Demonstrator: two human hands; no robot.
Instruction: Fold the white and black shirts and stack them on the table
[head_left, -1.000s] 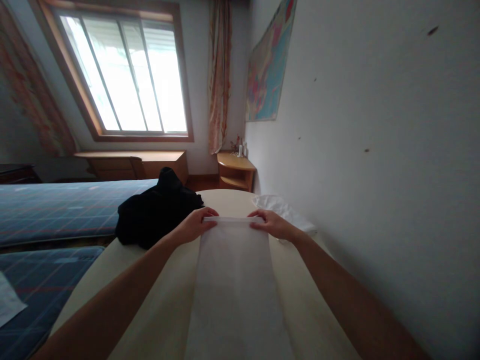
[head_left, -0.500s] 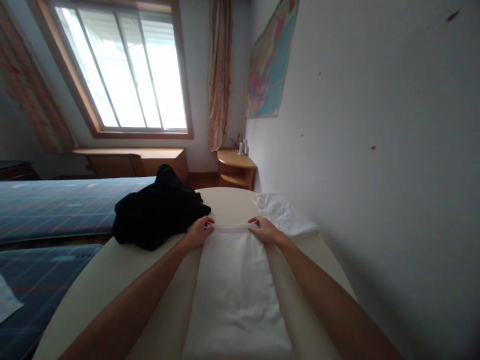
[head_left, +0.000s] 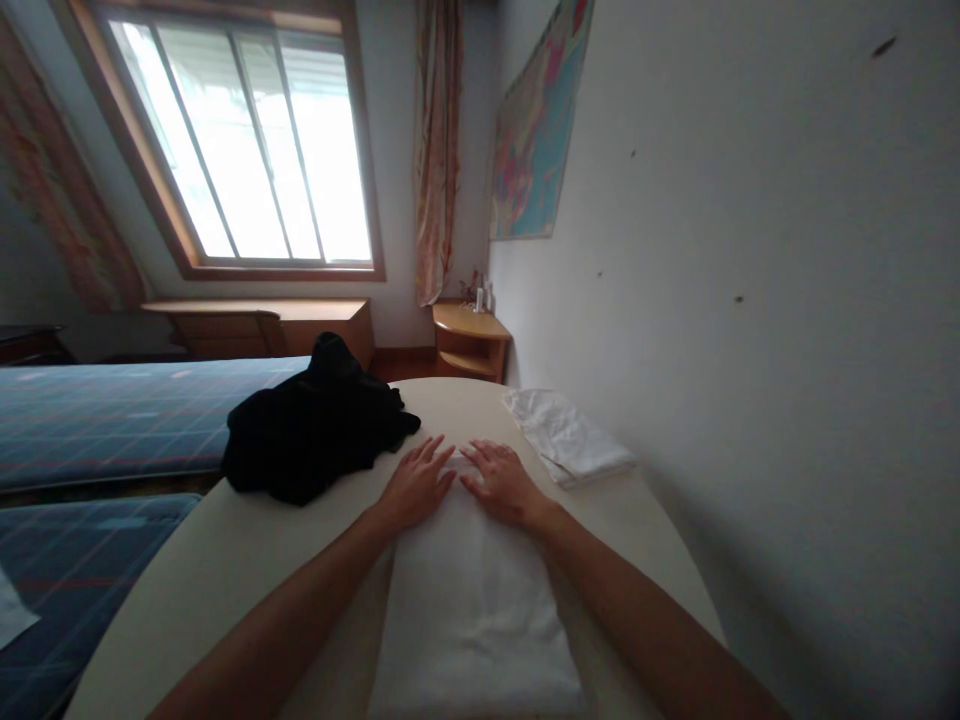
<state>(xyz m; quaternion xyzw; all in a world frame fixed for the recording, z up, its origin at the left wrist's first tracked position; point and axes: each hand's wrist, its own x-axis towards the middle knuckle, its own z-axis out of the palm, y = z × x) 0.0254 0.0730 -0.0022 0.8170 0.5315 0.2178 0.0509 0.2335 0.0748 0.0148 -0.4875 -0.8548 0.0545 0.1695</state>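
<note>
A white cloth garment (head_left: 472, 610) lies folded in a long strip on the round cream table (head_left: 667, 560), running from its middle toward me. My left hand (head_left: 418, 485) rests on the left side of its far end, fingers spread. On the right side of that same end lies my right hand (head_left: 501, 483), also with fingers apart. Both palms face down and the fingertips nearly meet. The hands cover most of the far edge. Whether the garment is a shirt or trousers I cannot tell.
A crumpled black garment (head_left: 315, 425) lies at the table's left edge. Another folded white cloth (head_left: 570, 435) sits at the right, near the wall (head_left: 787, 420). Blue plaid mattresses (head_left: 135, 415) stand to the left. Behind the table is a wooden corner shelf (head_left: 471, 322).
Both hands have let go of the garment's far corners. They have moved inward, closer together, and now lie flat on it with fingers spread.
</note>
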